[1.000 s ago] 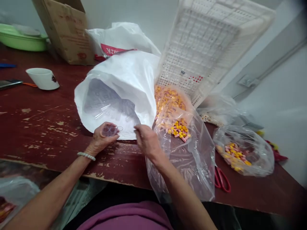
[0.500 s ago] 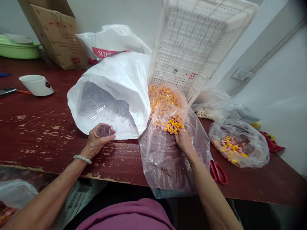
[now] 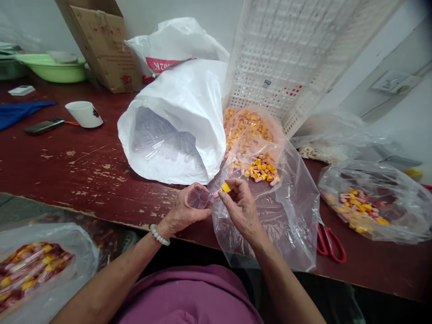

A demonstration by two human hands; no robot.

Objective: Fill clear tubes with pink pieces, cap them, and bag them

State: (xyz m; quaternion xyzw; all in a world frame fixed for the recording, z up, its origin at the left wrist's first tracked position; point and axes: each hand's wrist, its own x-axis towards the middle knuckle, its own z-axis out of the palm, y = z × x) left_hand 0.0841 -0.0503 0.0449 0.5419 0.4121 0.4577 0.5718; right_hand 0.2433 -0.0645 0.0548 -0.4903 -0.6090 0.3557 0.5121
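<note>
My left hand (image 3: pixel 184 211) is closed round a bunch of small clear plastic tubes (image 3: pixel 199 199), held upright near the table's front edge. My right hand (image 3: pixel 239 204) pinches a small yellow cap piece (image 3: pixel 226 187) right beside the tubes' open ends. Behind the hands lies an open white bag (image 3: pixel 182 117) with several more clear tubes inside. A clear plastic bag (image 3: pixel 270 211) of yellow and pink cap pieces (image 3: pixel 261 168) lies open under my right hand.
A white plastic crate (image 3: pixel 290 58) leans against the wall. A second clear bag of pieces (image 3: pixel 371 202) and red scissors (image 3: pixel 329 240) lie at the right. A white cup (image 3: pixel 84 113), phone (image 3: pixel 43 126), green basin (image 3: pixel 54 67) and cardboard box (image 3: pixel 104 40) stand at the left.
My right hand came out of the clear bag with a yellow piece and moved to the tubes. My left hand shifted right towards it. The camera view swung slightly left.
</note>
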